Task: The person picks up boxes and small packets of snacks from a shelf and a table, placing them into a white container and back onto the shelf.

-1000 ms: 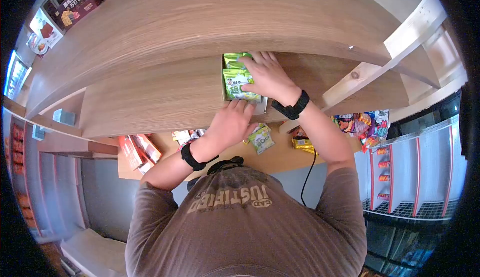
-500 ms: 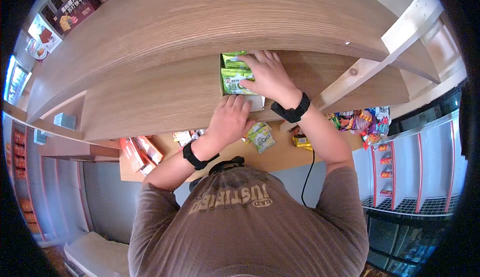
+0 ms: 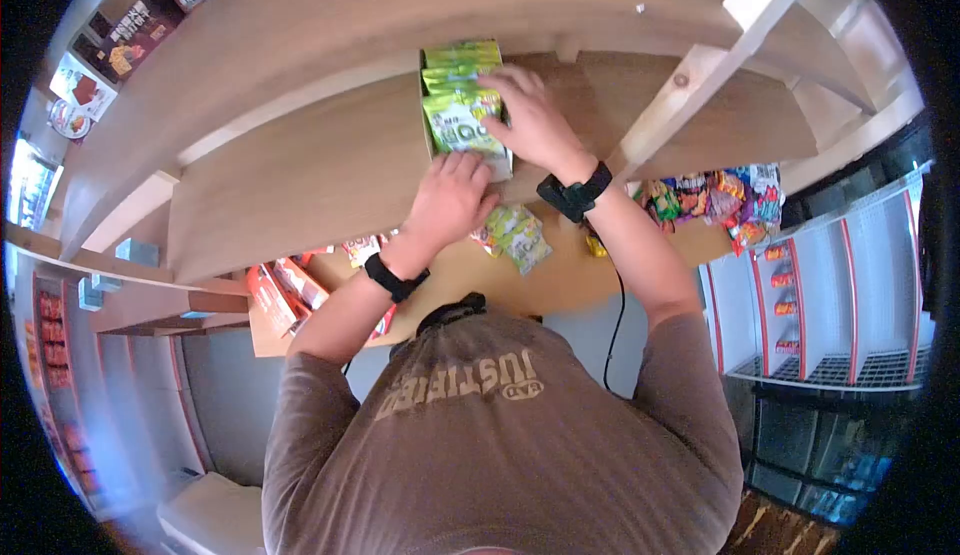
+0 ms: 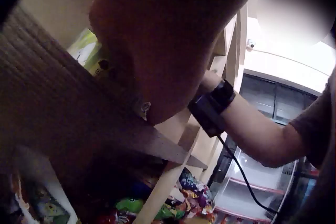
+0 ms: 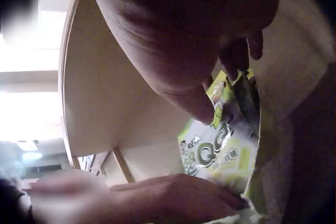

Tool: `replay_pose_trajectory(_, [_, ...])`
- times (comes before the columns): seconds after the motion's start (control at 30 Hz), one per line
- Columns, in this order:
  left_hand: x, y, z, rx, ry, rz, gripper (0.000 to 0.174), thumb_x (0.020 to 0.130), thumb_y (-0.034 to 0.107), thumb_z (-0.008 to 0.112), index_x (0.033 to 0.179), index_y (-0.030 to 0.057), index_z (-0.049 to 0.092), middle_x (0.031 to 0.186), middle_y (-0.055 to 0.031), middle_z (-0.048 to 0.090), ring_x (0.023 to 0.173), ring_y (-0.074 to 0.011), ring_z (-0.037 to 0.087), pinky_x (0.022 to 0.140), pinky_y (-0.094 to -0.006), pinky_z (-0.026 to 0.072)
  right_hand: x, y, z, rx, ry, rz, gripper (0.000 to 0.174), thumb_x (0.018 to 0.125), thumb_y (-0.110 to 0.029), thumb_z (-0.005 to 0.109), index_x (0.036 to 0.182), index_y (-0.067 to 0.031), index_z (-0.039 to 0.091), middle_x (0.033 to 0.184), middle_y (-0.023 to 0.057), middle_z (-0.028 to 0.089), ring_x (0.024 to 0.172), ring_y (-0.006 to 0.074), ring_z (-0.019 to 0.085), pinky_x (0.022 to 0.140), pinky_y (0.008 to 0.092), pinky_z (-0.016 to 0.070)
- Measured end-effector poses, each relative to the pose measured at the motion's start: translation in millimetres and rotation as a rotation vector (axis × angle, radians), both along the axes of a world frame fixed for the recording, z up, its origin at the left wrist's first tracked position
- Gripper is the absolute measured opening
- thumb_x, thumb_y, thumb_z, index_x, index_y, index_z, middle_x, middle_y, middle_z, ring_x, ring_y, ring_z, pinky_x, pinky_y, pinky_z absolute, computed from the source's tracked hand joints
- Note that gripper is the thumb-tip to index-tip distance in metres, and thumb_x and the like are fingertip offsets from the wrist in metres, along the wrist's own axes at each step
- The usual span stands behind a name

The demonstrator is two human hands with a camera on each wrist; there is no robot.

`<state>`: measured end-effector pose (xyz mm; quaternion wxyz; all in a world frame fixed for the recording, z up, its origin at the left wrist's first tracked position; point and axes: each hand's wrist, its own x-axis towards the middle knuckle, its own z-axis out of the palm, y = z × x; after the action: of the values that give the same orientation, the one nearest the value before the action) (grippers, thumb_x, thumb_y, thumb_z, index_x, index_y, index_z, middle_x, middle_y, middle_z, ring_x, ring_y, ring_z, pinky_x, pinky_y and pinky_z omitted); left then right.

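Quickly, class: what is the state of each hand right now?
Left hand: open, fingers against the box.
Right hand: grips the green snack packets.

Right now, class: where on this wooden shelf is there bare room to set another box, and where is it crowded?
The wooden shelf is bare left of the green packets and, more narrowly, between them and the wooden post. Crowded: around the packets, where the left hand and right hand meet, and the snack packets below.

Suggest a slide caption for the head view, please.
Right hand grips green snack packets on a wooden shelf; left hand touches them.
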<state>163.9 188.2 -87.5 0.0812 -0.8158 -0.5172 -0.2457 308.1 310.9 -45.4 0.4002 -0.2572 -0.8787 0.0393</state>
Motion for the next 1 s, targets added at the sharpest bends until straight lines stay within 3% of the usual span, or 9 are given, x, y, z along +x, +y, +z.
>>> replay_pose_trajectory(0.13, [-2.1,-1.6,-9.3,0.070,0.034,0.036,0.030,0.077,0.024,0.065,0.098,0.0048,0.056,0.104,-0.0141,0.058,0.102,-0.0314,0.055,0.101,-0.0453,0.0379,35.2,-42.7,14.8,-0.237,0.235,0.041,0.033,0.085,-0.012,0.065,0.116,-0.0046,0.058,0.108,0.0113,0.064,0.104,0.0254,0.059,0.093,0.0363,0.0449])
replay_pose_trajectory(0.33, [-2.8,-11.9,-12.5,0.088,0.010,0.037,0.031,0.076,0.017,0.067,0.103,0.0066,0.057,0.105,-0.0115,0.058,0.103,-0.0300,0.055,0.104,-0.0478,0.0369,109.5,-102.6,-54.1,-1.161,0.491,0.304,0.028,0.089,-0.014,0.065,0.113,-0.0013,0.057,0.100,0.0043,0.063,0.093,0.0122,0.060,0.084,0.0273,0.0482])
replay_pose_trajectory(0.57, [16.7,-49.3,-18.0,0.163,-0.137,0.075,0.036,0.073,0.007,0.068,0.106,0.0076,0.055,0.114,-0.0114,0.056,0.105,-0.0344,0.053,0.096,-0.0481,0.0401,122.8,-90.7,-316.8,-1.201,0.171,-0.141,0.040,0.084,-0.016,0.070,0.118,-0.0025,0.056,0.100,0.0099,0.063,0.092,0.0183,0.061,0.085,0.0302,0.0484])
replay_pose_trajectory(0.6, [17.1,-58.8,-23.5,0.151,-0.182,0.061,0.034,0.073,0.006,0.067,0.105,0.0079,0.055,0.113,-0.0120,0.056,0.104,-0.0350,0.053,0.092,-0.0479,0.0413,122.5,-87.4,-345.4,-0.954,0.071,-0.239,0.052,0.078,-0.021,0.074,0.121,0.0001,0.053,0.106,0.0139,0.062,0.098,0.0257,0.060,0.089,0.0356,0.0467])
replay_pose_trajectory(0.67, [15.9,-76.8,-40.1,0.084,-0.198,0.006,0.035,0.073,0.005,0.066,0.106,0.0079,0.055,0.114,-0.0121,0.056,0.104,-0.0343,0.053,0.090,-0.0475,0.0415,116.0,-82.4,-358.2,-0.712,-0.019,-0.325,0.065,0.072,-0.026,0.078,0.123,0.0027,0.050,0.112,0.0179,0.061,0.105,0.0332,0.058,0.094,0.0410,0.0450])
replay_pose_trajectory(0.73, [11.6,-98.0,-63.0,0.011,-0.220,-0.043,0.035,0.073,0.005,0.066,0.106,0.0079,0.055,0.115,-0.0122,0.056,0.104,-0.0336,0.053,0.089,-0.0470,0.0417,109.4,-82.0,-353.7,-1.036,0.144,-0.385,0.072,0.068,-0.029,0.080,0.124,0.0039,0.049,0.117,0.0213,0.060,0.108,0.0384,0.056,0.098,0.0455,0.0404])
replay_pose_trajectory(0.83, [-5.6,-128.3,-106.4,-0.186,-0.200,0.028,0.035,0.073,0.004,0.065,0.106,0.0071,0.055,0.115,-0.0132,0.056,0.104,-0.0333,0.053,0.089,-0.0460,0.0428,100.9,-89.3,-392.8,-0.699,0.233,-0.410,0.063,0.068,-0.028,0.080,0.118,0.0003,0.055,0.107,0.0200,0.064,0.101,0.0339,0.061,0.087,0.0402,0.0484])
replay_pose_trajectory(0.93, [-28.8,-164.1,-150.5,-0.344,-0.230,0.178,0.034,0.074,0.004,0.064,0.107,0.0055,0.055,0.115,-0.0148,0.055,0.104,-0.0343,0.053,0.089,-0.0447,0.0440,102.1,-109.8,-341.8,-0.846,-0.192,-0.433,0.056,0.072,-0.025,0.078,0.116,0.0012,0.055,0.107,0.0215,0.063,0.100,0.0347,0.061,0.085,0.0406,0.0488])
replay_pose_trajectory(1.0, [-40.4,-186.1,-167.2,-0.416,-0.252,0.306,0.035,0.075,0.002,0.063,0.108,0.0031,0.053,0.112,-0.0156,0.056,0.107,-0.0362,0.053,0.092,-0.0440,0.0440,104.8,-112.8,-367.0,-0.930,-0.100,-0.277,0.054,0.073,-0.025,0.077,0.115,0.0012,0.056,0.107,0.0218,0.063,0.101,0.0355,0.060,0.087,0.0419,0.0473])
